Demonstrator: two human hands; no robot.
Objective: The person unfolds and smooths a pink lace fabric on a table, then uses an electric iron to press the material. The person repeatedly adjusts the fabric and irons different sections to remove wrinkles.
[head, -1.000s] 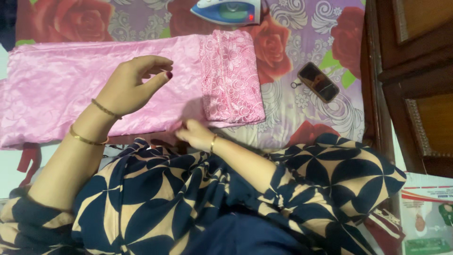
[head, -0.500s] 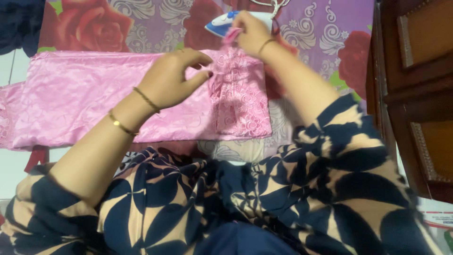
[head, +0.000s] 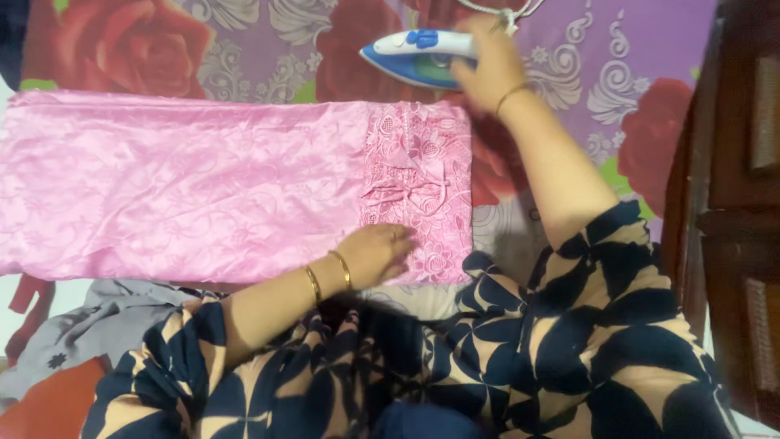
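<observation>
A pink satin garment (head: 179, 187) lies flat across a floral bedsheet (head: 268, 49), with a pink lace panel (head: 418, 187) at its right end. My left hand (head: 375, 254) rests palm down on the lower edge of the lace panel, pressing it flat. My right hand (head: 487, 69) is stretched to the far side and grips the handle of a blue and white electric iron (head: 418, 57) that sits just beyond the garment. Both forearms wear gold bangles.
A dark wooden cabinet (head: 731, 203) stands close on the right. Grey cloth (head: 106, 317) and a red cloth (head: 49, 402) lie at the lower left. The iron's white cord (head: 496, 6) runs off the top edge. My patterned navy and tan sleeves fill the foreground.
My right hand let go of the lace panel's top edge and took hold of the iron. My left hand dropped from above the cloth onto the lace panel's lower edge.
</observation>
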